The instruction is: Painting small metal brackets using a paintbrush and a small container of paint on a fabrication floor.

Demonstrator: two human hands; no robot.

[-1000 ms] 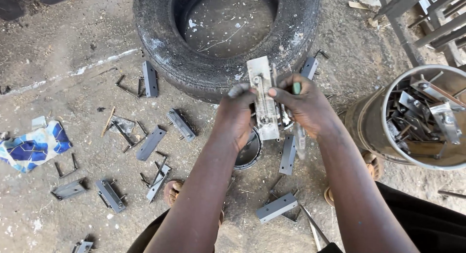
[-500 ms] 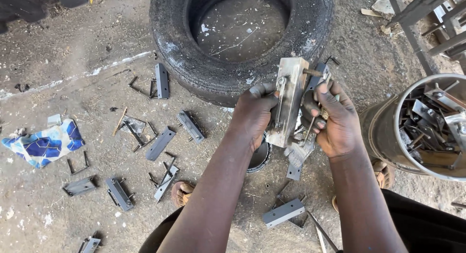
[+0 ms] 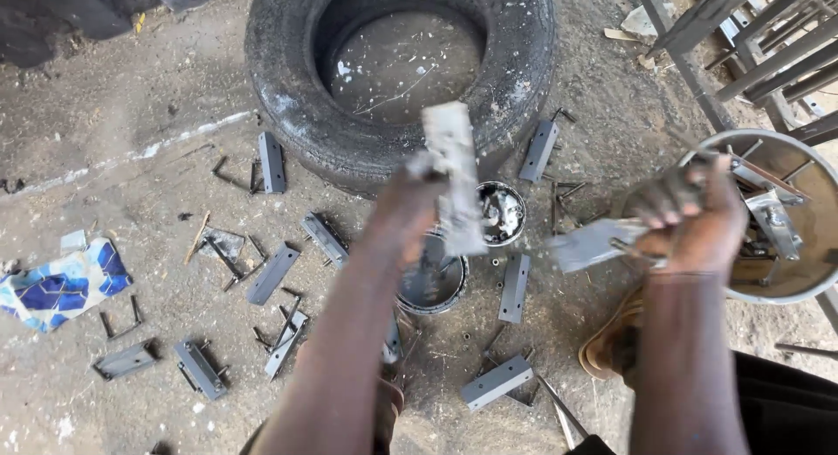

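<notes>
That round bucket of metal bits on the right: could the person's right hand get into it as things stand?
Probably yes. The right hand is right at the bucket's near rim, whose top is open. But its grip is already full with a flat metal piece, so picking anything out looks awkward.

both hands apart, left hand (image 3: 410,202) and right hand (image 3: 694,224) clenched

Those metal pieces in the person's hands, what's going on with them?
The left hand holds a pale metal bracket upright above small tins. The right hand grips a flat grey metal piece beside a bucket of parts. Both are motion-blurred. More brackets lie scattered on the dirt by an old tyre.
</notes>
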